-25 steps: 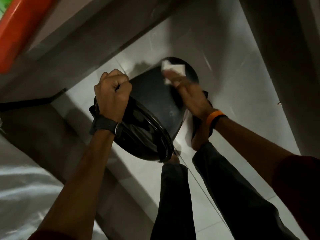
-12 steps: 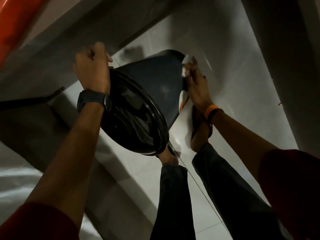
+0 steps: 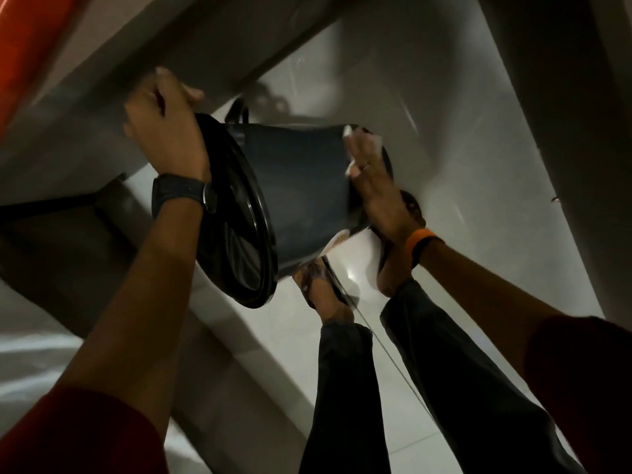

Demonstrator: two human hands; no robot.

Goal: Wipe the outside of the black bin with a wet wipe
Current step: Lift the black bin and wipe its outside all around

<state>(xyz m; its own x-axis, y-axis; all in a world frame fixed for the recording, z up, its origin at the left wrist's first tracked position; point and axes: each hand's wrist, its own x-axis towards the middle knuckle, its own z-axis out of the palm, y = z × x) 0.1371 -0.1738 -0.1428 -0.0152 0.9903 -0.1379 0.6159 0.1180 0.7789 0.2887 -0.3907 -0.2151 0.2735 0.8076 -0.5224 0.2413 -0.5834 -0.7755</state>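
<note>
The black bin (image 3: 301,189) is held in the air on its side, its lidded top facing lower left and its base pointing right. My left hand (image 3: 164,131) grips the rim at the bin's upper left edge; a dark watch sits on that wrist. My right hand (image 3: 376,189) lies flat against the base end of the bin, pressing the white wet wipe (image 3: 362,140) under its fingers. Only the wipe's edges show past the fingertips. An orange band circles the right wrist.
Pale floor tiles (image 3: 410,422) lie below. My two legs in dark trousers (image 3: 349,388) and sandalled feet (image 3: 318,285) stand under the bin. A grey ledge or counter (image 3: 85,107) runs along the left, with an orange edge (image 3: 24,46) at the top left corner.
The bin has been lifted and turned further onto its side. My left hand rose with the rim, and my right hand slid with the wipe round to the bin's base end.
</note>
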